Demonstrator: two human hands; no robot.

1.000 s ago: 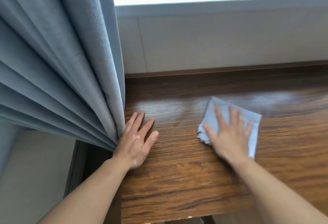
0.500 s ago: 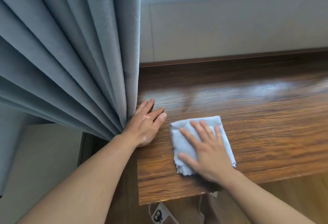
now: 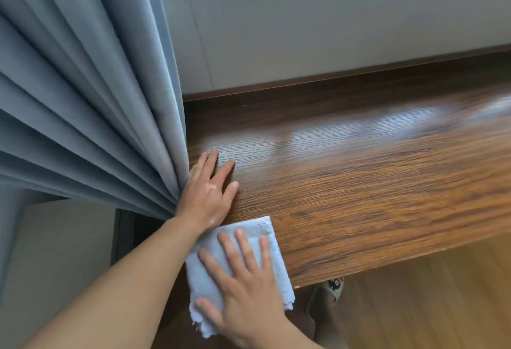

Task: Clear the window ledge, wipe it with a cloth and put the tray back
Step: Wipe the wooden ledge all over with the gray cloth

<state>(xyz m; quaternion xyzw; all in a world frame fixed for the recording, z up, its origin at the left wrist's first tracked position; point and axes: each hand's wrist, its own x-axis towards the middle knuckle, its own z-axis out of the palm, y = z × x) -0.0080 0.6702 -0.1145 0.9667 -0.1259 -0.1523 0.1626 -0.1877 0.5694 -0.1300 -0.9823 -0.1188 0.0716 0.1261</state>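
Brown wood-grain window ledge point(image 3: 359, 196) runs across the view, with glossy streaks along its far half. Pale blue square microfibre cloth point(image 3: 203, 274) lies at the near left corner of the ledge, its frayed lower edge hanging past the front edge. Right hand point(image 3: 246, 296) lies flat on the cloth, palm down, fingers straight and spread (nothing is gripped; the hand presses the cloth onto the wood). Left hand point(image 3: 208, 191) rests palm down on the bare ledge just beyond the cloth, fingers straight and slightly apart, holding nothing. Its outer edge touches the pleated grey-blue fabric curtain point(image 3: 83, 99), which hangs at the ledge's left end. White wall panel point(image 3: 304, 44) rises behind the ledge. Below the front edge, a slipper with a cartoon face point(image 3: 333, 286) shows on the light wooden floor point(image 3: 428, 307).
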